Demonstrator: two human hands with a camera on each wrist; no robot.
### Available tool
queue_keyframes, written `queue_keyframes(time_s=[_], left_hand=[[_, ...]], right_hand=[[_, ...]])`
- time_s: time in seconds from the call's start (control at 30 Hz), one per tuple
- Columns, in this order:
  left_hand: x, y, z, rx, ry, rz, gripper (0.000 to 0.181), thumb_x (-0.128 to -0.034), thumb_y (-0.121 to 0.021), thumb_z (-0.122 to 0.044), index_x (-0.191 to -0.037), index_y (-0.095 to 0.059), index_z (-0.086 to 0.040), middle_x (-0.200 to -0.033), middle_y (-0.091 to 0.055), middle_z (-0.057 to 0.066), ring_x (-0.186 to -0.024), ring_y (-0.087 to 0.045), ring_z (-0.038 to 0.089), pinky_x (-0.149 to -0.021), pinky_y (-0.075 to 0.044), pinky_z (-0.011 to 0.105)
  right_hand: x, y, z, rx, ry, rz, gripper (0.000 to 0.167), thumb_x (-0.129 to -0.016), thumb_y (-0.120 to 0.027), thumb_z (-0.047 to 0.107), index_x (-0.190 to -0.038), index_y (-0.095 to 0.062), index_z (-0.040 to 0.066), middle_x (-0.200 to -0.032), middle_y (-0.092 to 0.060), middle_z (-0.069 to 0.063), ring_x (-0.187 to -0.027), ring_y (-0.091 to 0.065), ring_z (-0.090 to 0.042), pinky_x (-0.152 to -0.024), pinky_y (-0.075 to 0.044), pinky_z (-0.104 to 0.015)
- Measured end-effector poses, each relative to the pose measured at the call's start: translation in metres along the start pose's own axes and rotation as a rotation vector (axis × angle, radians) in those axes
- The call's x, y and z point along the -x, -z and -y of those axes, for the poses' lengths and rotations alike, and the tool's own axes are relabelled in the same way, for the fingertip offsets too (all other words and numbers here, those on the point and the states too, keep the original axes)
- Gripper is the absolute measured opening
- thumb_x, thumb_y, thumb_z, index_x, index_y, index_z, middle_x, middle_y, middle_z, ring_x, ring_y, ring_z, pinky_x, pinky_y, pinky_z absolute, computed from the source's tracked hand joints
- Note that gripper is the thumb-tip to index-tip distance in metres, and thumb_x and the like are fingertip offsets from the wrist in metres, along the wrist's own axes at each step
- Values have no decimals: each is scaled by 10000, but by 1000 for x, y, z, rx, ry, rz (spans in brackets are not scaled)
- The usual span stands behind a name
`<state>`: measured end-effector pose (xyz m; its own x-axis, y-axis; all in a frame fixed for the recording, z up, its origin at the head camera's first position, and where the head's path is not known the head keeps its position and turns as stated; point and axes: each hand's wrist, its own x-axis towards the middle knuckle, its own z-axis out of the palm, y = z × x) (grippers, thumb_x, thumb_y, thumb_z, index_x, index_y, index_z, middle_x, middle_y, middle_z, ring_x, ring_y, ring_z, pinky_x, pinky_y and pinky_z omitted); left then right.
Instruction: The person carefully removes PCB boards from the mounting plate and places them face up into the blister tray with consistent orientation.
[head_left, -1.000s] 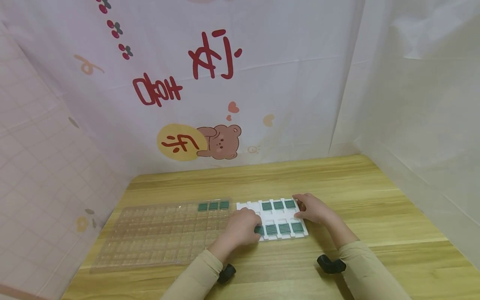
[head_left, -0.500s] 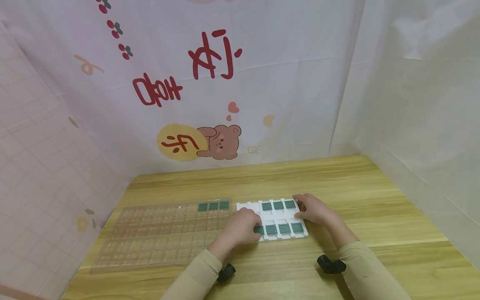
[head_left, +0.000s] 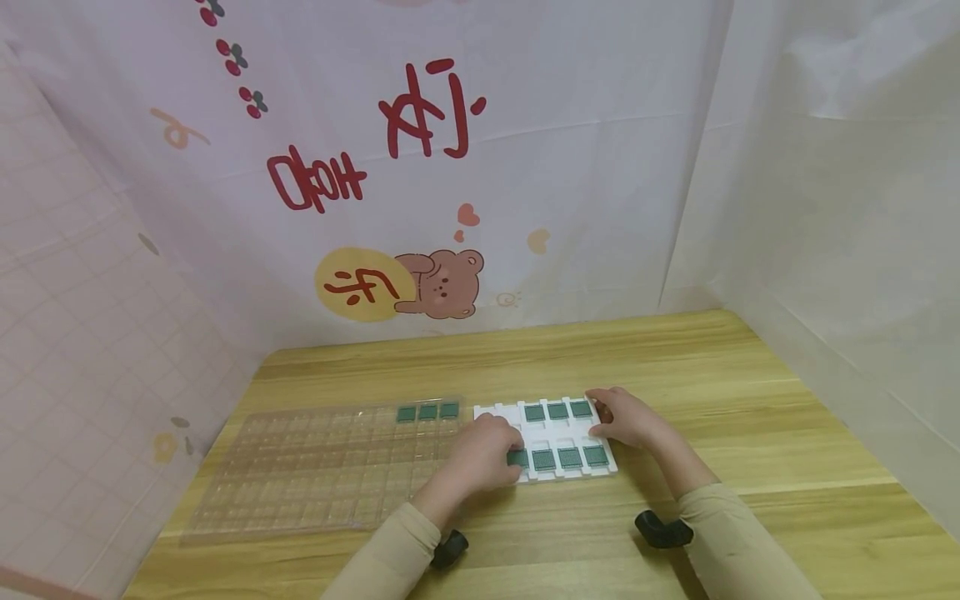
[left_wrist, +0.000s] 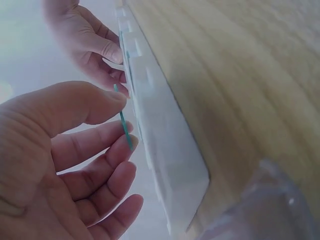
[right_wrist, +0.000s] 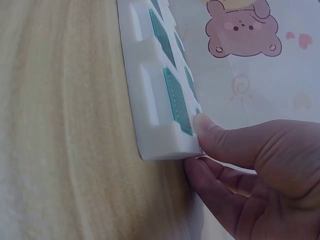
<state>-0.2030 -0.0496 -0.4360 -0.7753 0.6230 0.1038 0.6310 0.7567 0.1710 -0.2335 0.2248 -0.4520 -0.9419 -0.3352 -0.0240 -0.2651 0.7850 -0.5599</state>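
A white tray point(head_left: 536, 433) holds green square chips in two rows. My left hand point(head_left: 483, 452) is over its left end; in the left wrist view, the left hand point(left_wrist: 75, 150) pinches a thin green chip point(left_wrist: 124, 122) between thumb and fingers, close beside the tray's face point(left_wrist: 165, 150). At the tray's right end is my right hand point(head_left: 626, 417); in the right wrist view, the right hand point(right_wrist: 260, 175) grips the tray's corner point(right_wrist: 170, 145), with the thumb at the edge near a seated chip point(right_wrist: 178, 100).
Left of the white tray lies a clear plastic tray point(head_left: 300, 467) with many compartments, three green chips point(head_left: 427, 412) in its top right row. A printed curtain point(head_left: 570, 167) stands behind the wooden table point(head_left: 570, 533). Black bands point(head_left: 663, 529) sit at the wrists.
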Motion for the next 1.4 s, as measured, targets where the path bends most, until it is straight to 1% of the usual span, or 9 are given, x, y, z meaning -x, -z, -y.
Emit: queue_keyframes(time_s=[0.2,0.4,0.6,0.93,1.0,1.13,1.17,1.27,1.4], left_hand=[[5,5,2,9,-13,-43,184,-720,-781,-195,-904,-776,-184,-756,-584,-104,-732,-464,104,-670,-394,252],[11,9,9,61,20,-75,232,-732,-773,-177,-961,-779,-138,-873,-668,-45,-825,-550,134,-752,-461,286],[17,16,20,112,68,-86,224,-761,-767,-178,-977,-768,-115,-918,-672,-16,-891,-583,177,-746,-496,325],[25,24,36,140,118,-143,204,-770,-797,-167,-962,-773,-105,-893,-641,-4,-867,-555,185,-756,-496,340],[25,25,39,138,125,-152,200,-770,-799,-165,-957,-772,-99,-930,-670,17,-929,-596,216,-812,-507,370],[28,28,43,155,132,-157,189,-771,-788,-146,-948,-763,-85,-950,-678,42,-948,-616,257,-841,-507,419],[29,28,45,163,133,-164,191,-768,-788,-137,-949,-763,-79,-974,-686,58,-987,-622,282,-864,-505,440],[33,28,50,168,136,-173,199,-768,-791,-126,-957,-763,-73,-983,-687,70,-971,-622,287,-847,-508,446],[38,26,57,168,160,-169,159,-776,-790,-118,-932,-760,-110,-951,-672,35,-917,-601,240,-789,-504,403]], right_hand=[[1,0,1,3,-4,-2,609,-839,-782,87,-1344,-504,-109,-1071,-578,-163,-911,-541,-257,-844,-466,-447],[1,1,2,0,-1,-4,610,-839,-782,89,-1342,-503,-112,-1068,-573,-161,-914,-535,-262,-843,-464,-447],[2,1,2,-9,13,-2,596,-845,-772,72,-1338,-499,-123,-1062,-571,-162,-905,-532,-257,-834,-466,-442],[2,2,0,-9,20,-5,595,-847,-770,71,-1339,-497,-126,-1054,-568,-166,-892,-529,-259,-824,-465,-433],[2,2,0,-6,16,-4,599,-849,-770,77,-1343,-496,-121,-1060,-567,-164,-900,-528,-260,-833,-464,-441],[1,0,-1,-5,13,1,611,-849,-772,82,-1351,-489,-123,-1085,-570,-175,-938,-541,-271,-856,-469,-459],[1,0,-1,-3,16,3,616,-847,-773,83,-1350,-486,-127,-1087,-571,-180,-944,-544,-275,-857,-471,-463],[0,0,-2,-3,21,6,623,-845,-776,80,-1350,-481,-136,-1096,-573,-191,-960,-550,-281,-863,-476,-467],[0,0,-2,-6,15,7,621,-847,-773,77,-1353,-481,-133,-1090,-572,-183,-954,-548,-275,-864,-474,-463]])
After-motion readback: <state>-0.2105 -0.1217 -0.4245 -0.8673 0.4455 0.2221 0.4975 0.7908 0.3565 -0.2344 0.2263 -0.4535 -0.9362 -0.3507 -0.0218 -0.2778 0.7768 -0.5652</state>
